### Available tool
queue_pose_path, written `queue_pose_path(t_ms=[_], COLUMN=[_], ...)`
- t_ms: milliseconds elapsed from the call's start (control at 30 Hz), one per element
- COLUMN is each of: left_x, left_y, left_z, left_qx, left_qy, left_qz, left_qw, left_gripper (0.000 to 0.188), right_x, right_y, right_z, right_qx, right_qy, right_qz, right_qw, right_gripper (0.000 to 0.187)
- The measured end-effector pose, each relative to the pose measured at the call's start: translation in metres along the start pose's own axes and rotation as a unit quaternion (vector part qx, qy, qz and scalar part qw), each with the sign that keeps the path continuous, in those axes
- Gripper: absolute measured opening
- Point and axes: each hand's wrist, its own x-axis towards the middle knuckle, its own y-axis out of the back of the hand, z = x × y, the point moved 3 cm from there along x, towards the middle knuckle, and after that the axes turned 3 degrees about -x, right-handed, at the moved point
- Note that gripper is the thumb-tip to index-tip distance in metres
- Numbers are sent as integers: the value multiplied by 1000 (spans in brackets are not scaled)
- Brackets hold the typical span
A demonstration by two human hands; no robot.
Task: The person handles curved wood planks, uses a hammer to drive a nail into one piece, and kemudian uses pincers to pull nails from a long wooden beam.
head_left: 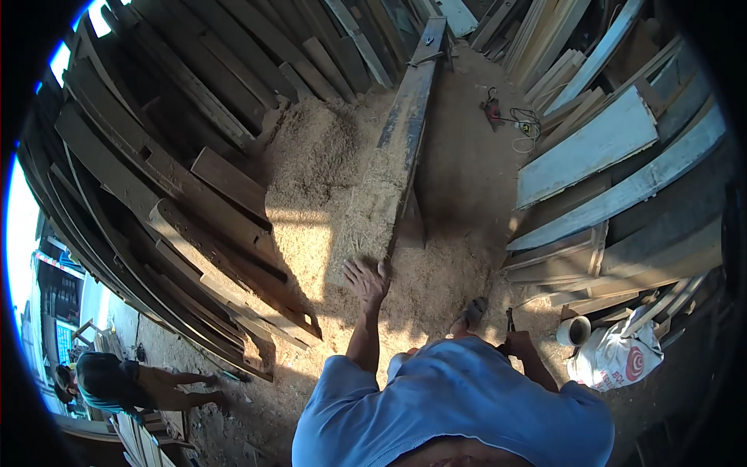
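My left hand (367, 282) lies with its fingers spread on the near end of a long, narrow wooden workbench (402, 117), which is thickly covered in wood shavings there. Low at my right side, my right hand (518, 343) is closed around a slim dark hand tool (510, 317), whose upper end sticks up past the fingers. The exact kind of tool is too small to make out. At the bench's far end a thin bar (425, 59) lies across it, with a small dark object (429, 40) beyond.
Wood shavings (311, 148) heap left of the bench. Planks lean along both sides, including a pale board (589, 145). A red power tool (492, 109) with a cable lies on the floor. At right are a round container (574, 331) and white sack (603, 364). Another person (117, 383) bends over at lower left.
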Motion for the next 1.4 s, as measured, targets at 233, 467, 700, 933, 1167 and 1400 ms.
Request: queue_pose_path(t_ms=[233,467,700,933,1167,1400], left_x=[32,110,198,258,340,345], left_y=[-29,-60,-109,-159,-190,-139], left_z=[2,53,84,93,78,109], left_qx=[65,75,76,70,8,-30], left_qy=[119,125,141,159,271,410], left_qz=[-63,-107,-78,-79,-13,98], left_qw=[989,984,984,982,962,906], left_gripper=[96,102,101,94,88,81], right_x=[117,210,224,286,346,422], right_y=[76,107,80,99,113,121], right_z=[-130,-230,-349,-410,-485,-537], right_qx=[-20,36,67,57,-41,-66], right_qy=[-53,10,-58,-69,-86,-97], right_qz=[69,19,-6,-44,-46,-78], right_qw=[996,999,996,995,994,990], right_gripper=[18,18,16,16,18,20])
